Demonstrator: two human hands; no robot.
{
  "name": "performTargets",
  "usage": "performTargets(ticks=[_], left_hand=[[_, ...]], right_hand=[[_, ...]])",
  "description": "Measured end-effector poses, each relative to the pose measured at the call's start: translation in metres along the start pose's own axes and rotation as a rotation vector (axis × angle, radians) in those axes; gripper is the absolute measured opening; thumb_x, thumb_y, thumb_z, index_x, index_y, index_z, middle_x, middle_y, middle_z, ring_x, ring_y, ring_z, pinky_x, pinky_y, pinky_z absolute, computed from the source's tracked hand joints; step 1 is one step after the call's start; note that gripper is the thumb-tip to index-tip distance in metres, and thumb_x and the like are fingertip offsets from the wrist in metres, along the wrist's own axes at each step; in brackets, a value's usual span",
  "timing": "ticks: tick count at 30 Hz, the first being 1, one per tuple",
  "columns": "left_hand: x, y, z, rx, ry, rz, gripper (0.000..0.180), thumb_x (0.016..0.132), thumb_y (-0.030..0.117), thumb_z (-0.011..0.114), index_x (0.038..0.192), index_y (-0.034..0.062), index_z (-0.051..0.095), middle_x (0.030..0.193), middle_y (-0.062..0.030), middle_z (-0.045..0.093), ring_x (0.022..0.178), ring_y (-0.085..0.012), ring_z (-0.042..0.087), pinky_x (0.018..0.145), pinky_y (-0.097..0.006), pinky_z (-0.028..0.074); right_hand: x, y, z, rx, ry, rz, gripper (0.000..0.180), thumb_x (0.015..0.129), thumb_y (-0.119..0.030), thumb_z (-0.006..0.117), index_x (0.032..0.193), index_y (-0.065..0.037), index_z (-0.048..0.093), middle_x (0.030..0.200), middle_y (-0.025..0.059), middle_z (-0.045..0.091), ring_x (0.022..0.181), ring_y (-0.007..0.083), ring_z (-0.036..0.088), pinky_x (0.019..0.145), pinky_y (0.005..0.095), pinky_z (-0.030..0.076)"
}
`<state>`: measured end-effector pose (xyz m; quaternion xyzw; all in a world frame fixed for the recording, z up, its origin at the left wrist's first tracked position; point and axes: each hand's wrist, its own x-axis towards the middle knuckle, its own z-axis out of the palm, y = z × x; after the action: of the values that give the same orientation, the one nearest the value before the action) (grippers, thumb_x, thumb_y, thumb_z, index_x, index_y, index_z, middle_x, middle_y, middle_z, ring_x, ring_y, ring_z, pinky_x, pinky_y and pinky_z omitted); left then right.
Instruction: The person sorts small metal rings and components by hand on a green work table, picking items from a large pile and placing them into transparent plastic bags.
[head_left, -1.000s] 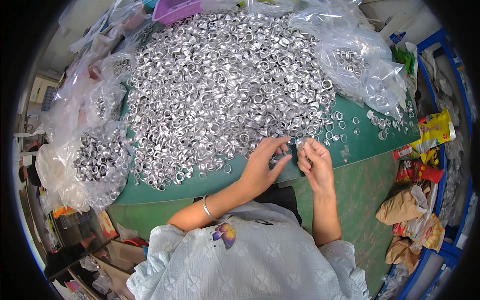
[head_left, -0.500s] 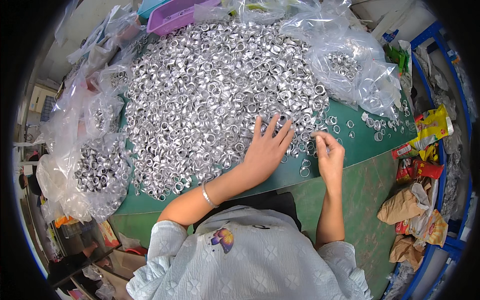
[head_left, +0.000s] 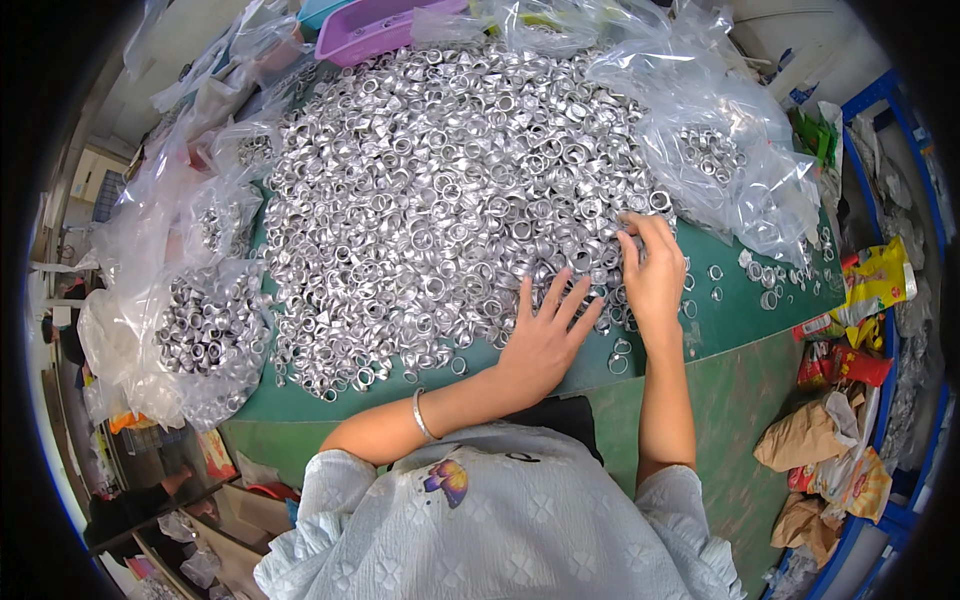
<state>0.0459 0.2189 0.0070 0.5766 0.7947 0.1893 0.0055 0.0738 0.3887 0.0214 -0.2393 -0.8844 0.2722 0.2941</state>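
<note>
**Both hands at the near edge of a heap of metal rings**

A green table [head_left: 740,330] carries a great heap of small silver rings [head_left: 450,190], which covers most of it from the far edge down to near the front edge. The left hand [head_left: 545,340] lies flat on the heap's near fringe, fingers spread wide and palm down, a thin bangle [head_left: 424,415] on its wrist. The right hand [head_left: 652,272] sits just beside it, toward the table's right side, with its fingers curled down into the rings; whether it actually pinches one cannot be told, since the fingertips are buried among them.

A few loose rings [head_left: 760,285] lie scattered on bare green toward the right edge, apart from the heap. Clear plastic bags with more rings stand at the left edge [head_left: 205,330] and the far right corner [head_left: 725,160] (both partly filled), and a purple tray [head_left: 375,30] sits at the far edge.

As a judgement, the step in hand is picking or sorting through rings at the heap's front: the left hand steadies or sweeps while the right selects. The next move would call for a clean fingertip pinch on single rings without dragging neighbours off the front edge.
</note>
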Motion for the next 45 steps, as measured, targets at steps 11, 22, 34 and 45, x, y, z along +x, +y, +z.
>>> performTargets(ticks=[11, 22, 34, 45], left_hand=[[0.034, -0.058, -0.033, -0.048, 0.358, -0.196, 0.024, 0.076, 0.005, 0.060, 0.101, 0.0053, 0.057, 0.096, -0.0066, 0.053, 0.091, -0.0229, 0.049, 0.077, -0.037, 0.032], [0.007, -0.047, -0.044, -0.500, 0.440, -0.252, 0.026, 0.074, -0.004, 0.061, 0.099, 0.0012, 0.058, 0.091, -0.0114, 0.059, 0.085, -0.0249, 0.056, 0.075, -0.032, 0.045], [-0.013, -0.033, -0.053, -0.901, 0.309, -0.286, 0.034, 0.078, -0.004, 0.059, 0.111, 0.0004, 0.056, 0.096, -0.0071, 0.057, 0.081, -0.0129, 0.056, 0.066, -0.022, 0.045], [-0.037, -0.027, -0.039, -1.794, -0.048, -0.736, 0.044, 0.097, 0.034, 0.033, 0.123, -0.0004, 0.043, 0.106, -0.0089, 0.055, 0.100, -0.0163, 0.054, 0.086, -0.032, 0.046]], right_hand=[[0.018, -0.033, 0.037, -0.155, -0.159, -0.172, 0.014, 0.073, -0.014, 0.067, 0.084, -0.006, 0.064, 0.084, 0.0066, 0.056, 0.062, 0.0300, 0.059, 0.056, 0.0391, 0.045], [0.002, -0.013, 0.023, 0.412, -0.004, 0.010, 0.008, 0.073, 0.001, 0.064, 0.080, 0.004, 0.062, 0.082, 0.0087, 0.059, 0.070, 0.0152, 0.054, 0.064, 0.0249, 0.042], [-0.057, -0.044, 0.006, 1.486, -0.515, 0.586, 0.017, 0.088, -0.008, 0.051, 0.101, 0.004, 0.051, 0.096, 0.0094, 0.057, 0.051, 0.0031, 0.039, 0.039, 0.0176, 0.028], [-0.074, -0.077, 0.014, 0.582, -0.410, 0.010, 0.011, 0.072, 0.007, 0.062, 0.082, 0.003, 0.059, 0.099, 0.0117, 0.058, 0.076, 0.0181, 0.060, 0.065, 0.0256, 0.047]])
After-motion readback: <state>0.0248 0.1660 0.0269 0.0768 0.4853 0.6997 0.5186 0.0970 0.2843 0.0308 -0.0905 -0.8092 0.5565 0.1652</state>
